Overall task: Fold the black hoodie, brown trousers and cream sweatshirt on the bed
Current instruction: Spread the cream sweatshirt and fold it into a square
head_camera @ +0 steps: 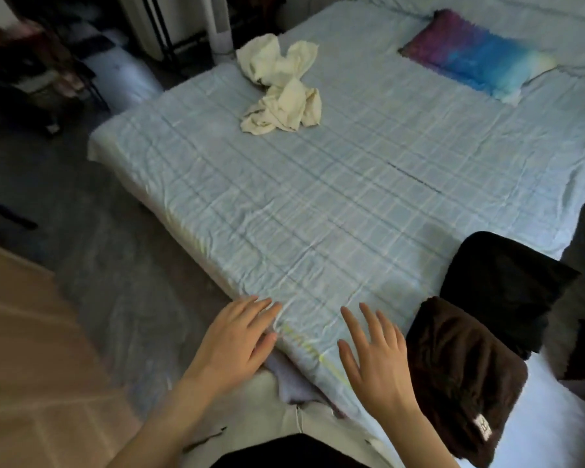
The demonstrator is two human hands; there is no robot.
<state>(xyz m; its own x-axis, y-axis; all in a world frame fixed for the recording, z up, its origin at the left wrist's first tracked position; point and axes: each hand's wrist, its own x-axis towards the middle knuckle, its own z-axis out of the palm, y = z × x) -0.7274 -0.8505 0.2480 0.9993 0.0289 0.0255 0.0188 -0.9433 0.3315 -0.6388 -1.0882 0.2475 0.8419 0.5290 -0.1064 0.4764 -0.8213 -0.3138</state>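
The cream sweatshirt lies crumpled in a heap at the far left side of the bed. The black hoodie sits folded at the near right edge. Just in front of it lie the folded brown trousers, a white label showing at their near end. My left hand hovers over the bed's near corner, fingers spread and holding nothing. My right hand is spread flat above the sheet, just left of the brown trousers, also empty.
A purple and blue fluffy pillow rests at the far right of the bed. The floor at the left holds dark furniture and bags. A white fan stand rises behind the bed's far edge.
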